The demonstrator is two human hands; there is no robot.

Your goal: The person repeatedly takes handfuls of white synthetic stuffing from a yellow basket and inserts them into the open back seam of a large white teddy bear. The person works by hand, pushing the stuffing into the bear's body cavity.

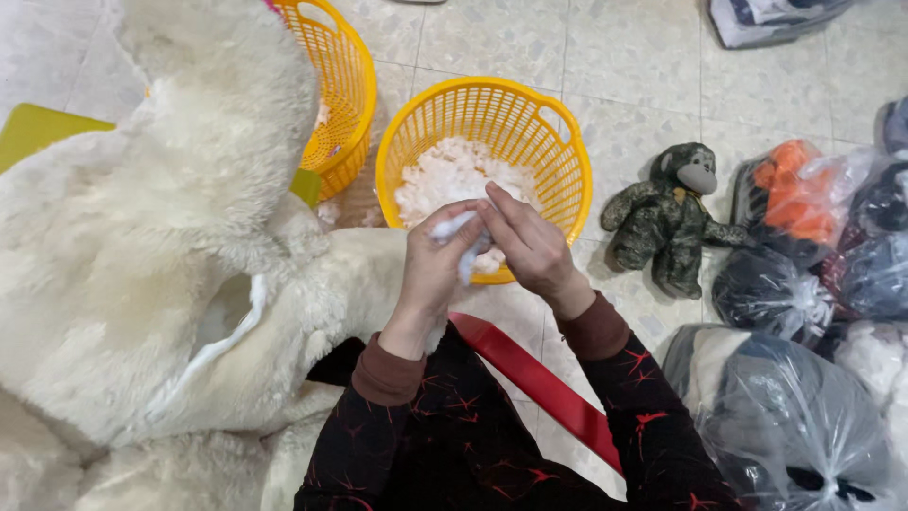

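Item: white stuffing tuft [454, 230], pinched between the fingers of my left hand [437, 267] and right hand [530, 248], above the near rim of a yellow basket [558, 156] of stuffing on the floor. Left: large cream plush [142, 274]. Right: toy monkey [668, 216], bagged items [804, 416].

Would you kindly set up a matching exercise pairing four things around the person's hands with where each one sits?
Things:
1. Round yellow plastic basket
2. Small dark green plush monkey
3. Large cream furry plush toy
4. Small tuft of white stuffing

Places:
A. Pinched between the left hand and right hand
B. Lying on the tiled floor, right of the basket
C. Spread across the left side of the view
D. On the floor just beyond the hands, holding white stuffing

Pairs: 1-D, 2-B, 3-C, 4-A
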